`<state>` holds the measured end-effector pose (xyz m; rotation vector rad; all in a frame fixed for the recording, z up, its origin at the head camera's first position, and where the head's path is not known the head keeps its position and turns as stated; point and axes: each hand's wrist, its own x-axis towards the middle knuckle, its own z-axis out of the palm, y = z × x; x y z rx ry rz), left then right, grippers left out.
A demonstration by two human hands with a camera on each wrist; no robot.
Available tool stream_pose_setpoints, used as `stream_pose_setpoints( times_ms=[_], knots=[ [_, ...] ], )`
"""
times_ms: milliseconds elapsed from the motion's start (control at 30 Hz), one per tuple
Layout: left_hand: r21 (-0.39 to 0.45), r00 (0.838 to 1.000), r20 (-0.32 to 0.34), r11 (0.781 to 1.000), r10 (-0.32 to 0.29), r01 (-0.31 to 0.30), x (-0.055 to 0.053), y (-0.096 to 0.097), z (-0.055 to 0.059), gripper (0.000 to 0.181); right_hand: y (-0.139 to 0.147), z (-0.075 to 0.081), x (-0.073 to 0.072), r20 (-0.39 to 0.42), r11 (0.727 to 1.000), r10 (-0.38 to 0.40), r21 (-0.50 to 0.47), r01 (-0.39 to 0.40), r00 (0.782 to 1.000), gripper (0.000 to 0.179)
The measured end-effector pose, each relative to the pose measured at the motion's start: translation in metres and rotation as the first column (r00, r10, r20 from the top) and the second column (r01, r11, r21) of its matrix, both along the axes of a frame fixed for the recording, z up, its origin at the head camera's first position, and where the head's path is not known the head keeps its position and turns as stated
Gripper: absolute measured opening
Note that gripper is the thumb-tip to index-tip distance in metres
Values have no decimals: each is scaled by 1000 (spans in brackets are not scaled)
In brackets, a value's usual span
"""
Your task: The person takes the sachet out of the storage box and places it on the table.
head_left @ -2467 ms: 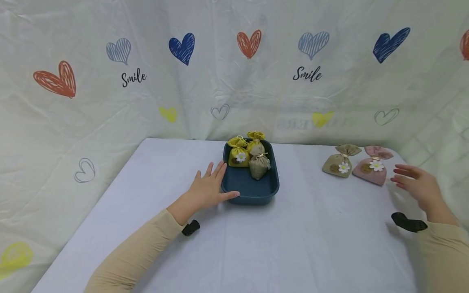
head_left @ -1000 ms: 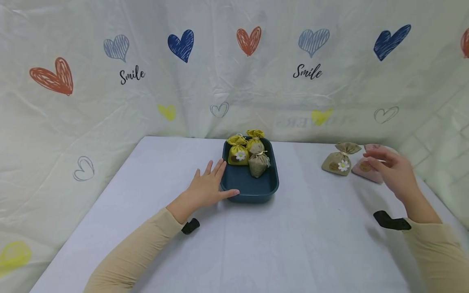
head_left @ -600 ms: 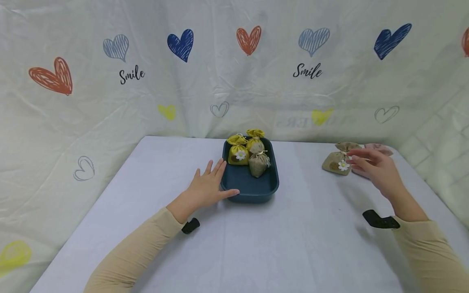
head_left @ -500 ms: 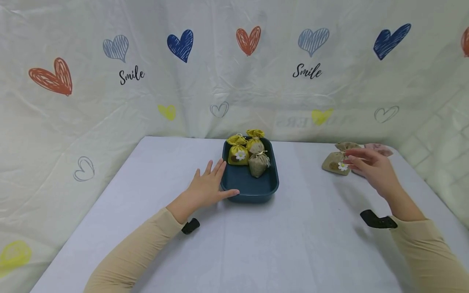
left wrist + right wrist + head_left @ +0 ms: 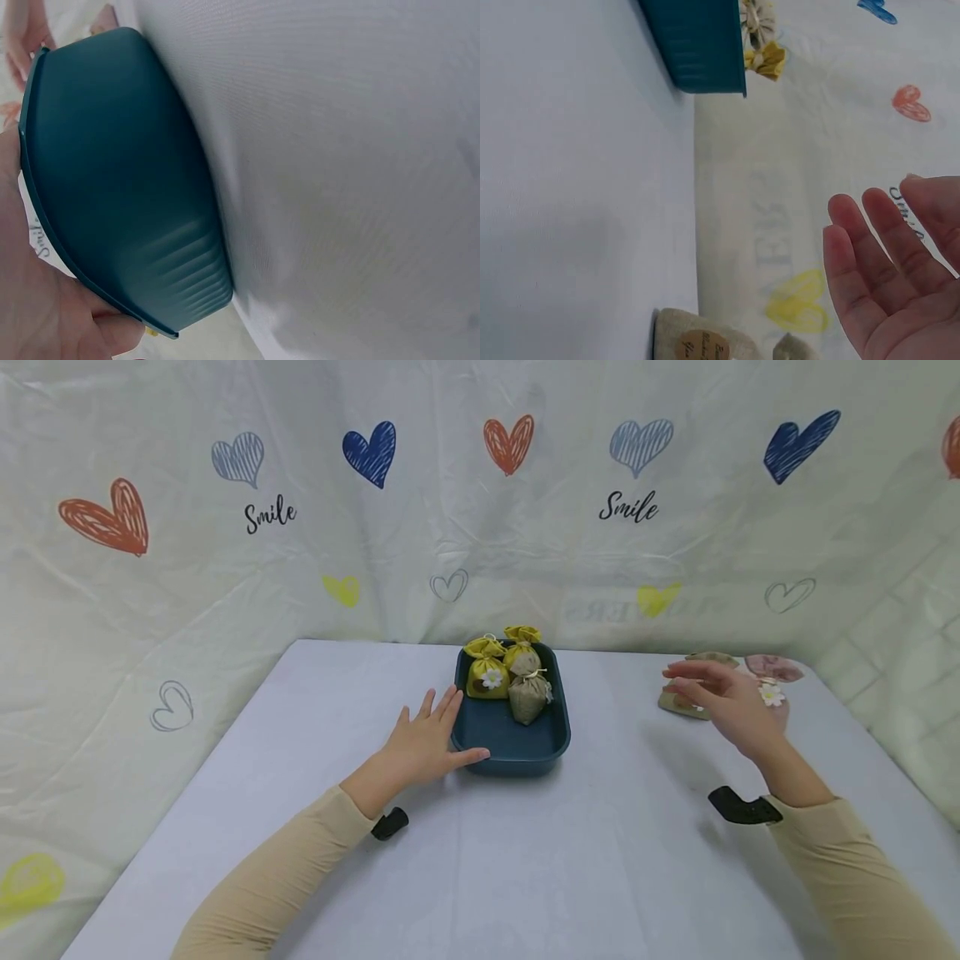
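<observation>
My left hand [image 5: 420,743] rests with spread fingers on the left rim of a dark teal bin [image 5: 517,767]. In the left wrist view its fingers [image 5: 56,300] lie along the bin's edge. Inside the bin stand a yellow drawstring pouch [image 5: 483,687] with a white flower, another yellow pouch [image 5: 522,634] and a beige pouch [image 5: 530,702]. My right hand [image 5: 731,706], holding nothing, hovers with loosely bent fingers in front of a beige drawstring pouch [image 5: 684,710] and partly hides it. Behind the hand lies a pink drawstring pouch [image 5: 776,668], also partly hidden.
A white cloth covers the table [image 5: 525,860]. Directly behind it hangs a pale backdrop [image 5: 450,527] printed with hearts and the word Smile. Black wrist cameras sit under both sleeves, the right one [image 5: 742,806] above the tabletop.
My right hand has moved left, from the right side of the pink pouch, across it, to the beige pouch. The pink pouch shows more again. My left hand and the bin stay put.
</observation>
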<state>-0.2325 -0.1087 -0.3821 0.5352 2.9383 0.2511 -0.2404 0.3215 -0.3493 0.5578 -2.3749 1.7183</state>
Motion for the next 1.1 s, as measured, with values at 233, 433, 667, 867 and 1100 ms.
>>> stream_pose_setpoints(
  times_ms=[233,433,667,867,1100],
  knots=[
    [-4,1000,2,1000,-8,8,0,0,2,110,-17,2,0,6,999,47,-15,-47,999,26],
    [-4,1000,11,1000,-1,1,1,1,3,109,-35,3,1,-31,999,13,39,-12,999,27],
    [-1,1000,13,1000,1,-1,1,1,2,109,-55,-1,-1,-77,994,50,103,-41,996,24],
    [11,1000,20,1000,5,-5,2,1,3,109,-68,-1,-4,-49,994,51,103,-46,997,25],
    [2,1000,12,1000,12,-12,2,1,2,109,-85,-3,-8,13,991,82,101,-82,997,26]
  ],
)
